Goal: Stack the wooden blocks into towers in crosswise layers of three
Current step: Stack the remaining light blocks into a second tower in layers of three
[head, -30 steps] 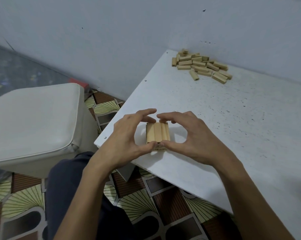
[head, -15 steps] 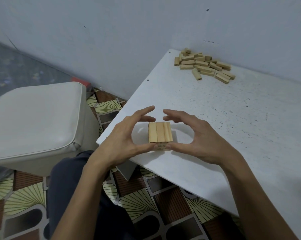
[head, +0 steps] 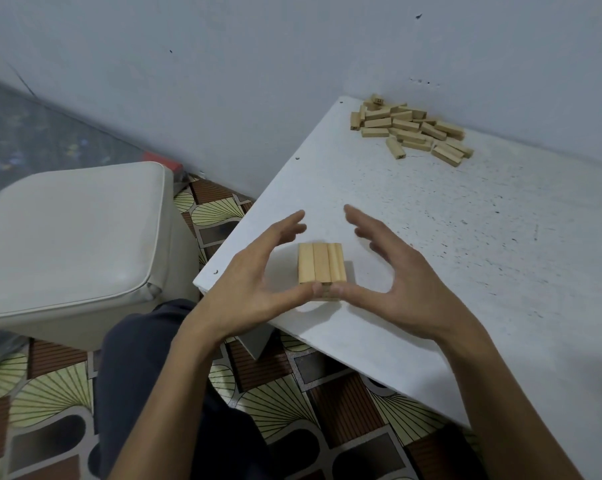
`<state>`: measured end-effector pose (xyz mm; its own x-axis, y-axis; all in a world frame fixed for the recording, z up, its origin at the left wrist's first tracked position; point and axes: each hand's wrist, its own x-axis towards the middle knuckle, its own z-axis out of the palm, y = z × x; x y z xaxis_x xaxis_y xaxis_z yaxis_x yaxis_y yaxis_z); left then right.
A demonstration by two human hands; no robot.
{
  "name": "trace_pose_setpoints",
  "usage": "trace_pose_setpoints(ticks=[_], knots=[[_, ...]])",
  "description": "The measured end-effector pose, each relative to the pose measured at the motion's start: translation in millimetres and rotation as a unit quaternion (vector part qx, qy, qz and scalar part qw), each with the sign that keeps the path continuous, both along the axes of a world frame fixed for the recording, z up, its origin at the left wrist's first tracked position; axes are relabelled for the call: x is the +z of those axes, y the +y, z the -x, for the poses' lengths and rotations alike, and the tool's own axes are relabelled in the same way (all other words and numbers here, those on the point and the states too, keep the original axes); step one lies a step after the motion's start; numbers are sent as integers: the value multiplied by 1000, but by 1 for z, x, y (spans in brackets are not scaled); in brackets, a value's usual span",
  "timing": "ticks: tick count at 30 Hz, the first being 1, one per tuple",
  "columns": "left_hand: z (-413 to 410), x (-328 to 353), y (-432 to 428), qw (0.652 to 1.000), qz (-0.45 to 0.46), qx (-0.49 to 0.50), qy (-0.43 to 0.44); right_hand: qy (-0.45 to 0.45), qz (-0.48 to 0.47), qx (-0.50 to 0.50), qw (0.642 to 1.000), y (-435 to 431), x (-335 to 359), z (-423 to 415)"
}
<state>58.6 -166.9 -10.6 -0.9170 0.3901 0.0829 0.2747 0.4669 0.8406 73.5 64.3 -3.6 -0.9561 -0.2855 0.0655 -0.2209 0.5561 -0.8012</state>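
Wooden blocks [head: 321, 262], three abreast atop one tower [head: 323, 277]

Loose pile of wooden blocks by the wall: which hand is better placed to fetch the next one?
Right. The right hand is open, empty and on the same side of the small wooden tower as the loose block pile; the left hand would likely reach across it.

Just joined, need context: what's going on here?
A person is building a tower of wooden blocks near the left edge of the table. Its top layer is three blocks side by side, with another layer showing beneath. The left hand and right hand flank it, fingers spread open, thumb tips at the lower layer's front. A pile of loose blocks lies in the far corner.
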Motion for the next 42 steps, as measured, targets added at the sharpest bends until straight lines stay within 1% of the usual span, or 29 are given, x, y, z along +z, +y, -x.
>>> trace_pose_setpoints(ticks=[2,4,6,9,11,14,18,23,38,42], knots=[[-10,-3,8,993,-99,54,-20,-26,147,-69,986,-11,-4,-12],[-21,-6,23,967,-207,140,-52,-57,247,-132,958,-28,-10,-23],[-30,-9,41,935,-277,204,-87,-81,283,-161,942,-42,-17,-31],[-40,-15,60,909,-319,240,-116,-103,290,-171,936,-58,-23,-36],[-44,-20,67,902,-326,251,-132,-113,302,-172,931,-63,-23,-39],[-47,-23,72,901,-321,258,-135,-121,295,-163,933,-66,-20,-41],[-46,-18,73,910,-307,247,-132,-127,308,-160,929,-67,-18,-41],[-48,-13,78,926,-267,233,-130,-132,313,-158,927,-72,-16,-42],[-48,-13,78,935,-243,231,-119,-137,307,-168,927,-77,-14,-42],[-48,-11,78,932,-251,232,-120,-135,311,-171,925,-77,-14,-42]])
